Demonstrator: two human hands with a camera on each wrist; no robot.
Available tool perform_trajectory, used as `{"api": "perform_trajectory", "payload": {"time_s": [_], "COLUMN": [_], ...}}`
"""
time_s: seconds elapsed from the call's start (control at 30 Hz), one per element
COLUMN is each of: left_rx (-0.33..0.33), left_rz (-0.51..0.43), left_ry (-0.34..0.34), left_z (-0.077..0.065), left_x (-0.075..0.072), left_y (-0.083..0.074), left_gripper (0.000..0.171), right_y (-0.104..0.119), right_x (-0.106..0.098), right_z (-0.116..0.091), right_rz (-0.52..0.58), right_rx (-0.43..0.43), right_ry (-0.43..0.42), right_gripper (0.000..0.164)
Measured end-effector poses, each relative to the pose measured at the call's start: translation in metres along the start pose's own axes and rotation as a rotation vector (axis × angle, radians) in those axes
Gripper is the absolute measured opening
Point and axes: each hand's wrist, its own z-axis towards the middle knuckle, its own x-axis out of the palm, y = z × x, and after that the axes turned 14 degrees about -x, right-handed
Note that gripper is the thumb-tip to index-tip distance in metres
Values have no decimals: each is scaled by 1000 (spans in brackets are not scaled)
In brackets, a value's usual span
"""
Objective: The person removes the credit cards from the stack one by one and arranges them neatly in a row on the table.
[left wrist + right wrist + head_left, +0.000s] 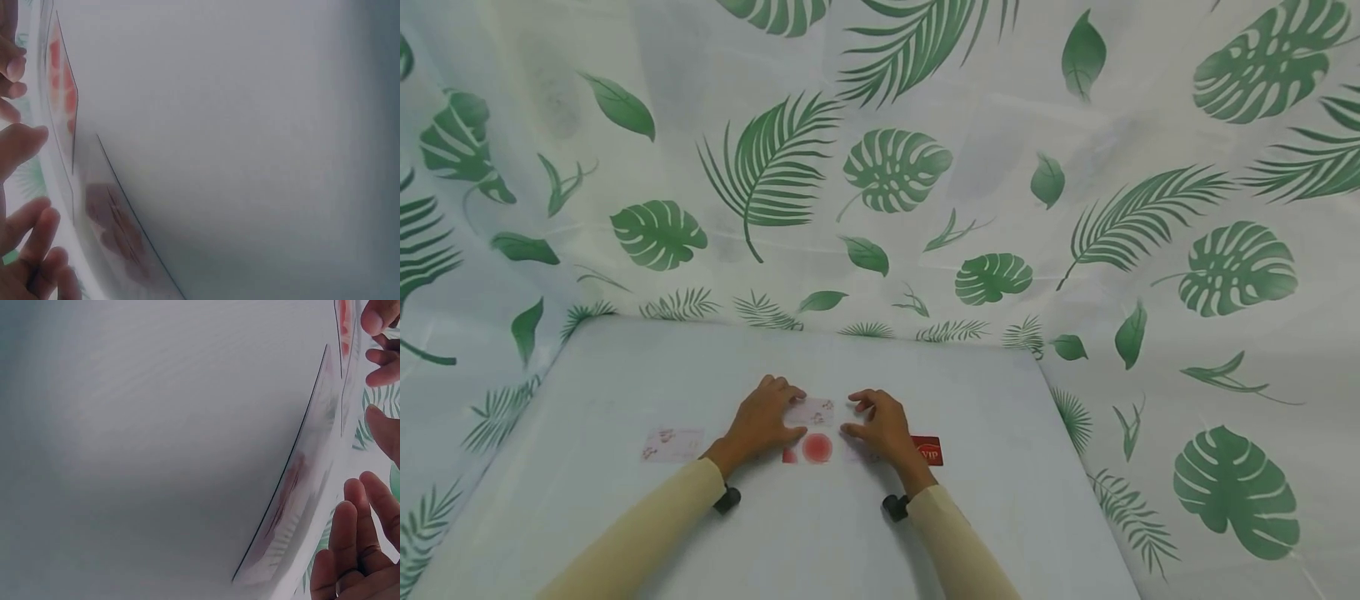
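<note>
Two hands hang over the middle of a white desk (pixel 805 542), and between them we see a pale floral card (pixel 814 412) lying at the centre. The left hand (pixel 765 417) reaches over that card's left end, its fingers beyond the far edge and its thumb by the near one; its grip looks loose, and we cannot tell whether a fingertip touches the card. The right hand (pixel 882 427) stands apart to the card's right, thumb and fingers parted, its grip released with nothing in it. Just on our side of the floral card we find a card with a red circle (pixel 817 448), and next to that a pale card (pixel 857 452), partly hidden under the right hand. Past the right wrist we make out a red VIP card (pixel 931 450), partly covered; well off to the left lies a pink-patterned card (pixel 671 445). Both forearms wear cream sleeves (pixel 647 529), with a small dark device (pixel 727 500) at each wrist. Behind the desk we see white sheeting (pixel 820 283) printed with green leaves.
</note>
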Motion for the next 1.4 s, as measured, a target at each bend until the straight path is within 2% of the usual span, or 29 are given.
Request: {"api": "perform_trajectory", "payload": {"time_s": [0.3,0.57,1.03,1.4], "left_rx": [7,-33,-36,-92], "left_rz": [13,39,26,-32], "left_ry": [37,83,92,138], "left_z": [9,17,14,14], "left_x": [-8,-10,-6,-8], "left_y": [6,7,10,11], "left_gripper": [53,54,48,44], "right_y": [3,7,16,17], "right_x": [6,11,16,22], "right_z": [13,19,21,25], "right_rz": [-20,-37,-37,-34], "right_rx": [-10,-9,15,37], "right_ry": [23,52,80,97], "right_gripper": [51,51,43,40]}}
